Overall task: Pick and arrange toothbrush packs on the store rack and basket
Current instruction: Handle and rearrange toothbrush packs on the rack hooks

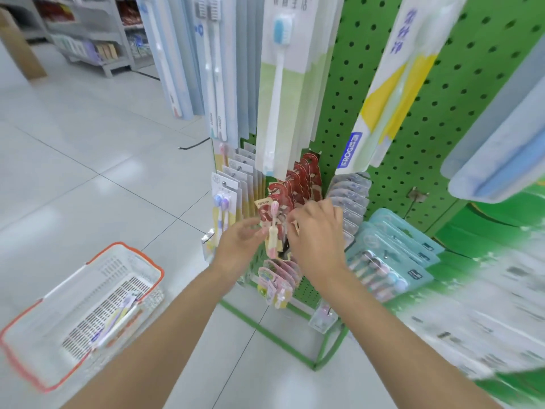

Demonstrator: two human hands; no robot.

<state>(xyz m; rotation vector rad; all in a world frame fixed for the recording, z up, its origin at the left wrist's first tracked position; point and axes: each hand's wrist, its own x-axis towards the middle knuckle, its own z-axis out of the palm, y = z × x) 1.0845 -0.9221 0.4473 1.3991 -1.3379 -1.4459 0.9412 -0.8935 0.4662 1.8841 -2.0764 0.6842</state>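
Observation:
A green pegboard rack [413, 119] carries many hanging toothbrush packs. At its middle hangs a row of red packs [306, 178]. A pack with a pink toothbrush [272, 228] is at the front of that row. My left hand [239, 246] pinches its lower part with the fingertips. My right hand [317, 231] reaches into the red packs just right of it, fingers curled on a pack edge. A white basket with an orange rim [88, 261] stands on the floor at lower left, with a purple toothbrush pack [118, 317] inside.
Tall white and blue packs [280, 84] hang above my hands. Teal multi-packs [392, 255] hang to the right, small pink packs [277, 281] below. Grey tiled floor spreads to the left, with store shelves [97, 33] at the far back.

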